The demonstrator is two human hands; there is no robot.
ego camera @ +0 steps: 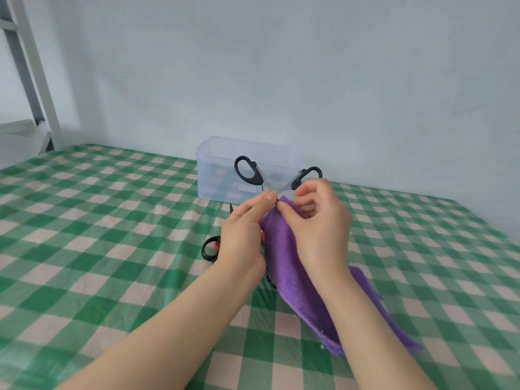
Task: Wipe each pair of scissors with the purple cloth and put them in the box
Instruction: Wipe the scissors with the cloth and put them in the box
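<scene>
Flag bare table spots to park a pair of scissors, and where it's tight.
Free: checked table left of the clear box and left hand, out to the left edge; also right of the right hand, from box to near edge. Crowded: centre, where both hands hold black scissors and purple cloth above a second pair lying before the box.

The box (213,175) stands just beyond your left hand (242,235) and right hand (318,223); loose scissors (209,249) lie under the left; the tablecloth (112,220) either side gives passage.

Your left hand (242,235) pinches the black-handled scissors (249,170) near their pivot, handles spread upward before the clear box (213,164), while your right hand (320,220) pinches the purple cloth (287,263) against them.
</scene>
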